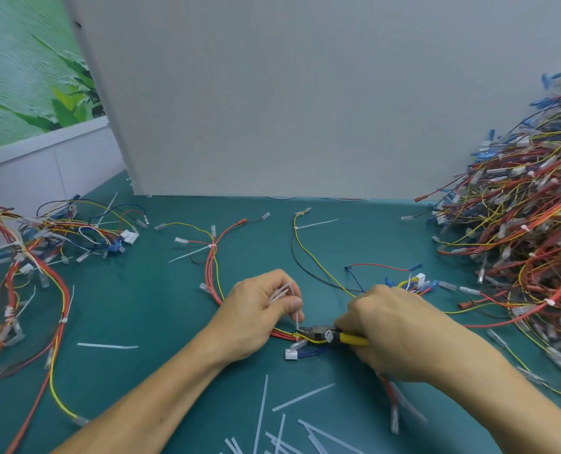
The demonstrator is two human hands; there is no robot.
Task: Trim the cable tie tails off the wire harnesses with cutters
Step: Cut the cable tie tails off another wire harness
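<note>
A red and yellow wire harness (214,267) lies on the green table in front of me. My left hand (256,309) pinches a white cable tie tail (297,317) that stands up from the harness, and holds a few cut tails in its curled fingers. My right hand (390,326) grips the yellow-handled cutters (334,335). Their dark jaws sit at the base of the pinched tail, right against the wires. A white connector (291,354) lies just below the jaws.
A big heap of harnesses (521,250) fills the right side. A smaller pile (43,250) lies at the left. Several cut tie tails (292,427) are scattered near the front edge. A grey board (305,109) stands upright behind.
</note>
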